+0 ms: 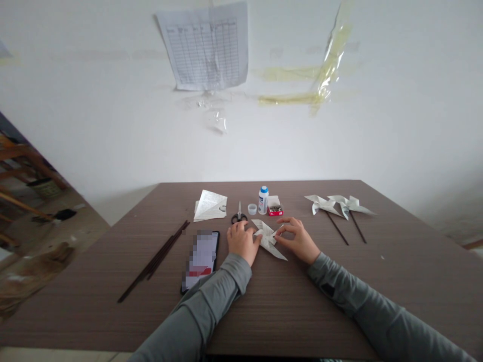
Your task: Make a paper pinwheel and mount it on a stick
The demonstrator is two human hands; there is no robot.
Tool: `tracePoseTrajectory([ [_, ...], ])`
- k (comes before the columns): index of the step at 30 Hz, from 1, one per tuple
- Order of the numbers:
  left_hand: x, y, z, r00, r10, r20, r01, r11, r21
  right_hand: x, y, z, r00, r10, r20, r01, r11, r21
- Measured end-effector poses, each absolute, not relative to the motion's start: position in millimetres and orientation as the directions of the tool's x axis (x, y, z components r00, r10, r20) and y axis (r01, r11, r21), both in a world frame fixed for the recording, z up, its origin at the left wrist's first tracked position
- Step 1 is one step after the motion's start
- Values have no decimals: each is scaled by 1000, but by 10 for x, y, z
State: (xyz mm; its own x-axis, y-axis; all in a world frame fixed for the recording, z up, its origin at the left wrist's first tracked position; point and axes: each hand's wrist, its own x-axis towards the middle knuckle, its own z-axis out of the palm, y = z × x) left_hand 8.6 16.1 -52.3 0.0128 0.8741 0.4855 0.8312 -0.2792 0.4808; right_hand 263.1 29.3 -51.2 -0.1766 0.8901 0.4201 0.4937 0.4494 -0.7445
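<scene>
Apparently steadying paper pinwheel (267, 240) on desk (287, 306), just on near side of blue-capped bottle (263, 202): bracing with thumb of loosely spread left hand (242, 242), pinching opposite edge with right hand (297, 241), likely to stop it springing open.

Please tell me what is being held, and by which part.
The right hand holds the pinwheel by its right side; the left hand touches its left edge.
</scene>
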Motion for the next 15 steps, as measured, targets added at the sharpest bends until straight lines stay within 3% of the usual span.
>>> tracePoseTrajectory([
  [15, 96, 129, -374, 60, 826, 561, 743, -412, 527, 2696, 304, -407, -233, 905, 355, 543, 424, -725],
])
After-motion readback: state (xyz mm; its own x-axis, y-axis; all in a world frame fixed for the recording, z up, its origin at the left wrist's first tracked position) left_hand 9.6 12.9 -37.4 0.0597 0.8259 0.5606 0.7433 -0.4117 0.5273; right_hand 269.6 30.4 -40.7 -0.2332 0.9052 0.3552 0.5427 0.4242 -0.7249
